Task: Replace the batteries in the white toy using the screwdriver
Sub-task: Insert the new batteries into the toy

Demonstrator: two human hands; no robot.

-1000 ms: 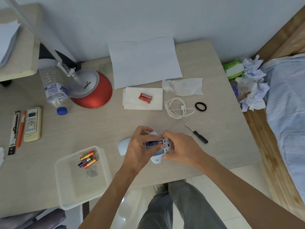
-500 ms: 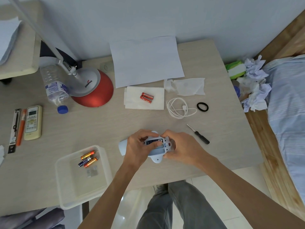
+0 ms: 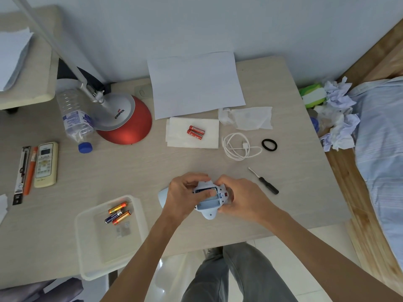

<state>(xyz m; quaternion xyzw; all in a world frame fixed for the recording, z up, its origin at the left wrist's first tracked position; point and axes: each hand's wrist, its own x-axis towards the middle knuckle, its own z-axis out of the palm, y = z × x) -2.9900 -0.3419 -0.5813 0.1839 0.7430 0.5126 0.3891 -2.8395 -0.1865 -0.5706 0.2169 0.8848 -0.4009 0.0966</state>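
The white toy lies underside up near the table's front edge, its battery compartment uncovered. My left hand grips its left side, with the thumb pressed into the compartment where a battery sits. My right hand holds its right end beside a small red switch. The black-handled screwdriver lies on the table just right of my hands. Two red batteries rest on a white tissue farther back. Three other batteries lie in a clear plastic tray at the front left.
A red-based desk lamp, a plastic bottle and a remote occupy the left. A white sheet of paper, a coiled white cable and a black hair tie lie behind. A bed is on the right.
My left thumb has moved over the battery compartment and presses inside it. Both hands and the toy stayed in about the same place.
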